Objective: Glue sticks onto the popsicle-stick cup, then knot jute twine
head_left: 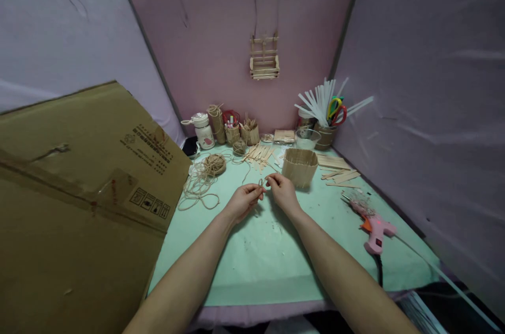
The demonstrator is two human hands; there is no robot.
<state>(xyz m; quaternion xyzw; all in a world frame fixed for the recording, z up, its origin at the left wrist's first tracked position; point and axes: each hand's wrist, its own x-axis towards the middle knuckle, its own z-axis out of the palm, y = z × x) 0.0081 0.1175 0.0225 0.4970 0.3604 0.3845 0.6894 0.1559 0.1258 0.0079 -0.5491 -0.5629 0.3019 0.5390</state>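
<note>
Over the middle of the table, both hands pinch a piece of brown twine (261,182) that forms a small loop between them. My left hand (245,200) is closed on it from the left, thumb and fingertips together. On the other side my right hand (282,191) is closed on the twine too, its fingertips close to the left ones. Just beyond the right hand stands a woven-looking basket of craft sticks (300,167). A ball of twine (215,164) with loose tangled strands lies to the left. Part of the twine is hidden behind my fingers.
A pink glue gun (376,231) lies on the right with its cable. A large cardboard box (79,202) leans in from the left. Loose craft sticks (342,176), a white bottle (203,130) and a holder with scissors (325,135) stand farther back. A stick swing (264,63) hangs on the wall.
</note>
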